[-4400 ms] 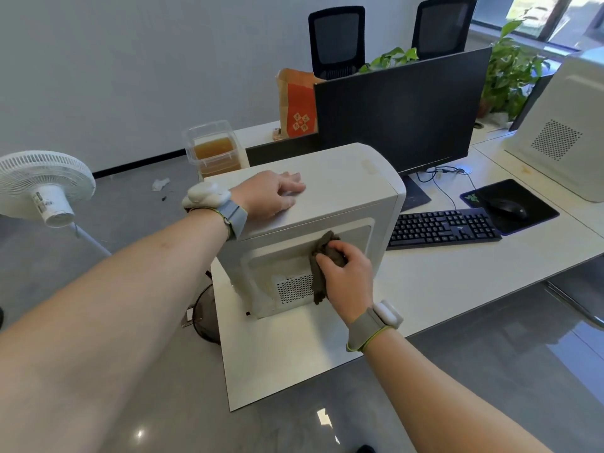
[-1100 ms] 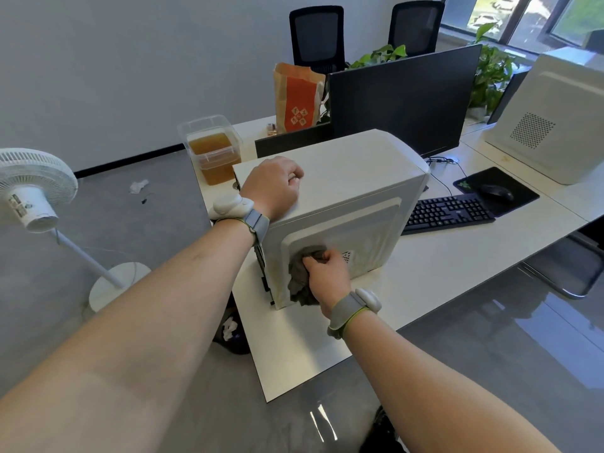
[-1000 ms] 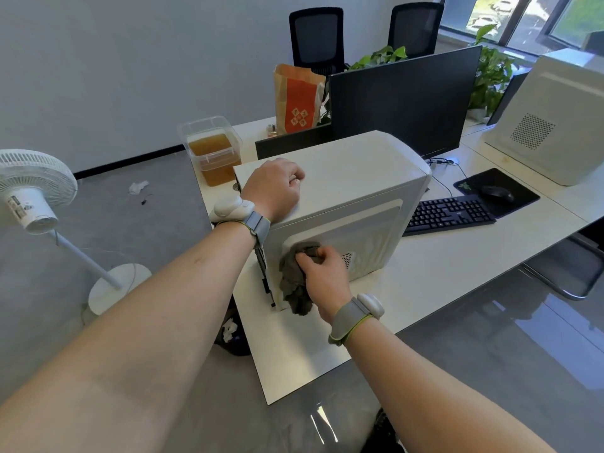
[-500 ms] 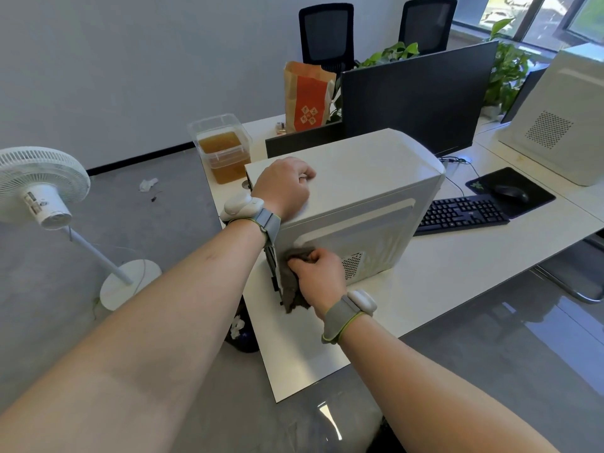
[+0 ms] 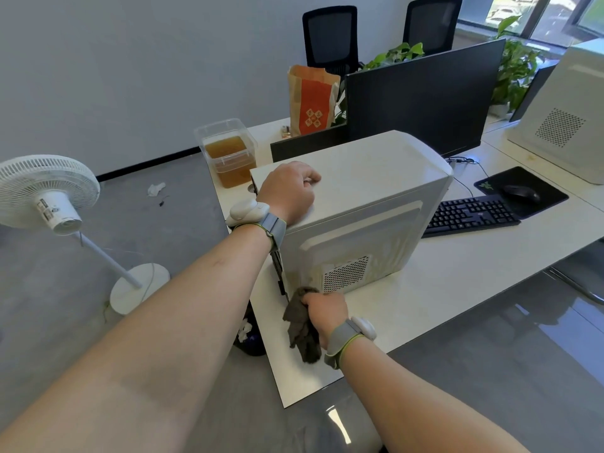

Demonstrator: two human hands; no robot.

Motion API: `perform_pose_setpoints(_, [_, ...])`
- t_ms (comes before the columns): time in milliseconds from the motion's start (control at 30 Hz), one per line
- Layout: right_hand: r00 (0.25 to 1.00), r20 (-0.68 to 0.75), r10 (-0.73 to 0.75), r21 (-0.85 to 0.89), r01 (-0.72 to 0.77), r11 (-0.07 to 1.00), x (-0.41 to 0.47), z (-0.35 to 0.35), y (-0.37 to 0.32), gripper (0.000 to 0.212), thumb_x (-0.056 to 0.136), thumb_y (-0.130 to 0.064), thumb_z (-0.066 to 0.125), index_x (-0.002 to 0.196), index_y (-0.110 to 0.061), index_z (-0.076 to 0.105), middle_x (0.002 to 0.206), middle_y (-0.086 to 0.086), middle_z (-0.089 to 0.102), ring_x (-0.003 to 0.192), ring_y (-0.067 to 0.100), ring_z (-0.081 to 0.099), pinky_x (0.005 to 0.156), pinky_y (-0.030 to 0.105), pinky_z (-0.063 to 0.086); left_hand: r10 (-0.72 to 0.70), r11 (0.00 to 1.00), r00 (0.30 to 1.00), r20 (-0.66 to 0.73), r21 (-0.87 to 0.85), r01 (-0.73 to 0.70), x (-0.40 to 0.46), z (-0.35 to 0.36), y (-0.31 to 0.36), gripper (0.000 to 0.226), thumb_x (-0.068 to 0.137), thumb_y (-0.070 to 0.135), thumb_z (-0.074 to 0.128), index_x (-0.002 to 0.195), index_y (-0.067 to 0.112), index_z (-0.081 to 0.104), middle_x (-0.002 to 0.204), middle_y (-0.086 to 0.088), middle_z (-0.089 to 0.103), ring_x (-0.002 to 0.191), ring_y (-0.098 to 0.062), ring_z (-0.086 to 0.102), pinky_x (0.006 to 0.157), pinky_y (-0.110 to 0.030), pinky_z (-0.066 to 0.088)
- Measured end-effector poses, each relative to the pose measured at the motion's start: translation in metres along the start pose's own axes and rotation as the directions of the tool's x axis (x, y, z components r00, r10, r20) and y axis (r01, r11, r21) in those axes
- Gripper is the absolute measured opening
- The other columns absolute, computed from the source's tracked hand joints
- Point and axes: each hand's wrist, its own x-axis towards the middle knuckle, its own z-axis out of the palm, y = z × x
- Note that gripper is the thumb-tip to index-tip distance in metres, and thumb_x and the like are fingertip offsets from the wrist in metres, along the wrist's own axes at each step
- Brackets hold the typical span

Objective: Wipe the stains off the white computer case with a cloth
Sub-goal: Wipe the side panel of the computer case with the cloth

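Observation:
The white computer case (image 5: 366,191) stands upright on the white desk (image 5: 457,282), its side panel with a mesh vent facing me. My left hand (image 5: 289,191) rests on the case's top near its left rear corner, fingers curled down onto the surface. My right hand (image 5: 325,313) grips a crumpled dark grey cloth (image 5: 302,325) at the bottom left corner of the side panel, just above the desk. Most of the cloth hangs below my fist. Faint yellowish streaks show on the panel near the vent.
Behind the case stand a black monitor (image 5: 425,96), a paper bag (image 5: 312,99) and a clear tub of brown liquid (image 5: 228,152). A keyboard (image 5: 470,215) and a mouse on a black pad (image 5: 519,192) lie to the right. A second white case (image 5: 562,119) stands far right. A fan (image 5: 45,194) stands on the floor at left.
My right hand has slid the cloth down the side panel from the vent's left to the bottom corner by the desk. My left hand has stayed on the case's top.

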Motion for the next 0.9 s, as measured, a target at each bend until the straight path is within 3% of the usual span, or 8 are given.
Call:
perform_pose_setpoints(100, [0.988, 0.122, 0.096, 0.128, -0.111, 0.986, 0.002, 0.002, 0.005, 0.023, 0.086, -0.009, 0.071, 0.105, 0.001, 0.065, 0.101, 0.022, 0.072, 0.091, 0.037, 0.072, 0.082, 0.045, 0.062, 0.001, 1.000, 1.000, -0.007, 0.001, -0.001, 0.000, 0.001, -0.002, 0.040, 0.089, 0.009, 0.047, 0.109, 0.023, 0.078, 0.124, 0.007, 0.070, 0.118, -0.016, 0.059, 0.104, -0.031, 0.046])
perform_pose_setpoints(233, [0.989, 0.126, -0.071, 0.239, 0.039, 0.970, -0.005, 0.015, -0.009, 0.028, 0.080, -0.010, 0.076, 0.106, 0.001, 0.072, 0.096, 0.022, 0.075, 0.090, 0.038, 0.074, 0.083, 0.049, 0.063, 0.003, 1.000, 1.000, -0.006, 0.005, -0.003, -0.001, 0.000, -0.001, 0.040, 0.090, 0.007, 0.048, 0.111, 0.022, 0.078, 0.125, 0.006, 0.069, 0.118, -0.015, 0.059, 0.103, -0.029, 0.046])
perform_pose_setpoints(333, [0.971, 0.136, -0.195, 0.290, 0.150, 0.945, -0.014, 0.014, -0.007, 0.017, 0.085, -0.006, 0.073, 0.102, -0.003, 0.074, 0.091, 0.019, 0.077, 0.078, 0.030, 0.075, 0.070, 0.039, 0.063, 0.009, 1.000, 1.000, 0.001, 0.014, -0.009, -0.001, -0.001, -0.001, 0.040, 0.090, 0.008, 0.047, 0.112, 0.022, 0.078, 0.125, 0.006, 0.069, 0.117, -0.015, 0.059, 0.103, -0.029, 0.046])
perform_pose_setpoints(500, [0.987, 0.126, -0.096, 0.212, 0.068, 0.975, -0.015, 0.012, -0.008, 0.024, 0.084, -0.006, 0.073, 0.107, -0.001, 0.073, 0.094, 0.021, 0.075, 0.087, 0.039, 0.074, 0.083, 0.053, 0.062, 0.001, 1.000, 1.000, 0.005, 0.009, -0.001, -0.001, 0.000, 0.000, 0.041, 0.088, 0.010, 0.046, 0.112, 0.023, 0.077, 0.125, 0.006, 0.069, 0.117, -0.016, 0.060, 0.103, -0.031, 0.047])
perform_pose_setpoints(700, [0.912, 0.145, -0.385, 0.308, 0.328, 0.893, -0.031, 0.009, -0.032, 0.028, 0.074, -0.014, 0.077, 0.102, -0.013, 0.073, 0.091, 0.019, 0.076, 0.082, 0.037, 0.075, 0.072, 0.049, 0.064, 0.000, 1.000, 1.000, 0.004, 0.014, 0.000, 0.000, 0.002, -0.001, 0.040, 0.090, 0.011, 0.046, 0.113, 0.023, 0.077, 0.125, 0.007, 0.068, 0.117, -0.015, 0.060, 0.103, -0.031, 0.047])
perform_pose_setpoints(767, [0.937, 0.173, -0.304, 0.277, 0.250, 0.928, -0.024, 0.005, -0.021, 0.027, 0.078, -0.008, 0.075, 0.105, -0.010, 0.071, 0.093, 0.022, 0.075, 0.081, 0.039, 0.075, 0.070, 0.050, 0.064, -0.005, 1.000, 1.000, 0.006, 0.012, 0.005, 0.001, 0.002, -0.002, 0.041, 0.089, 0.011, 0.045, 0.112, 0.024, 0.077, 0.125, 0.008, 0.068, 0.116, -0.015, 0.060, 0.103, -0.034, 0.048])
perform_pose_setpoints(833, [0.982, 0.156, -0.108, 0.173, 0.081, 0.982, -0.012, 0.003, -0.004, 0.023, 0.078, -0.007, 0.070, 0.101, -0.004, 0.070, 0.092, 0.028, 0.073, 0.083, 0.045, 0.073, 0.070, 0.056, 0.063, -0.001, 1.000, 1.000, 0.008, 0.020, 0.001, 0.000, 0.003, -0.002, 0.041, 0.089, 0.011, 0.046, 0.112, 0.024, 0.077, 0.125, 0.008, 0.068, 0.116, -0.015, 0.059, 0.103, -0.035, 0.048])
perform_pose_setpoints(900, [0.990, 0.122, 0.076, 0.119, -0.091, 0.989, -0.005, 0.002, 0.009, 0.025, 0.081, -0.005, 0.067, 0.105, 0.002, 0.066, 0.098, 0.027, 0.071, 0.089, 0.042, 0.072, 0.079, 0.052, 0.062, 0.004, 1.000, 1.000, 0.005, 0.024, -0.004, 0.000, 0.002, -0.002, 0.041, 0.089, 0.011, 0.045, 0.112, 0.024, 0.076, 0.125, 0.007, 0.068, 0.117, -0.016, 0.059, 0.103, -0.035, 0.048])
